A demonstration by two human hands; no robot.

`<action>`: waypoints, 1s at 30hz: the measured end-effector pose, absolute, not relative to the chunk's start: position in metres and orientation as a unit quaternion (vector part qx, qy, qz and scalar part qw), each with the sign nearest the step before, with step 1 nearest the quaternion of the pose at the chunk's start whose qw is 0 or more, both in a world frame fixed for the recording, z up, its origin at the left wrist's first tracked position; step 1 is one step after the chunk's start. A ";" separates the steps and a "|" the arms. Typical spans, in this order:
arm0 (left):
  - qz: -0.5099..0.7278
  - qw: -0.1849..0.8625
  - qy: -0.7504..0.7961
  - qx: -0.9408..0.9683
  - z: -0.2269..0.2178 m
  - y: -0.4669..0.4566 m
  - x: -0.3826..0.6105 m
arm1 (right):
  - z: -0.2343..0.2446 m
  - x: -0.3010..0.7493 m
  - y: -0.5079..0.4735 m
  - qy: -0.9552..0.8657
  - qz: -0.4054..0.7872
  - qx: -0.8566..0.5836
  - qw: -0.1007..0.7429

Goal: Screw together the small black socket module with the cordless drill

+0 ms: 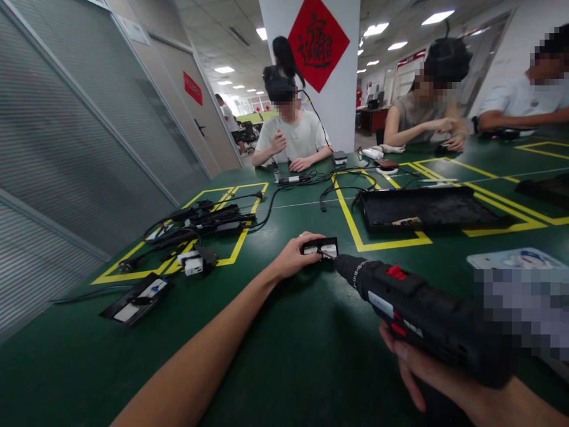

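Note:
My left hand (296,255) grips a small black part with white panels (329,250) on the green table, fingers over its far edge and thumb in front. In my right hand (427,367) is a black cordless drill (400,290) with red switches, my fingers wrapped around its handle. The drill points left and away from me. Its thin bit reaches the white face of the small part; whether it sits in a screw I cannot tell. At the left lies a similar black part with white panels (137,301).
Black cables and strips (213,219) are piled inside a yellow-taped area at the left. A shallow black tray (435,207) stands at the back right. Nearer right is a light blue-and-white object (515,260), partly blurred. Several people sit across the table.

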State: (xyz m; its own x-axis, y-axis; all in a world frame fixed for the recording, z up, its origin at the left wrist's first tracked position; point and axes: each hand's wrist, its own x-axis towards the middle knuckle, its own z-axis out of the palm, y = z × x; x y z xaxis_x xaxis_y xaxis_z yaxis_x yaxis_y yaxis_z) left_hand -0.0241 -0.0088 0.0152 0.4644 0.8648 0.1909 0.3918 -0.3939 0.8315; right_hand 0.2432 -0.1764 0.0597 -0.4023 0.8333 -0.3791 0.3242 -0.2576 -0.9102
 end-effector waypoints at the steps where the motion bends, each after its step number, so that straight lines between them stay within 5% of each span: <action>1: 0.318 0.372 0.408 0.771 0.015 -0.009 -0.024 | 0.062 0.242 -0.177 -0.572 0.607 -0.509 0.210; 17: 0.317 0.368 0.405 0.774 0.016 -0.009 -0.024 | 0.045 0.244 -0.174 -0.556 0.630 -0.502 0.204; 30: 0.319 0.360 0.411 0.774 0.015 -0.009 -0.023 | 0.091 0.238 -0.181 -0.508 0.657 -0.495 0.255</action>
State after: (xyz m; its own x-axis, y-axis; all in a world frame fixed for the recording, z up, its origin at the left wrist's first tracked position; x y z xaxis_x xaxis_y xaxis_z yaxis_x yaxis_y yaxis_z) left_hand -0.0234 -0.0095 0.0150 0.4575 0.8669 0.1978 0.4067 -0.4018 0.8205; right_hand 0.2381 -0.1806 0.0906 -0.3807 0.8379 -0.3911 0.1682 -0.3531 -0.9203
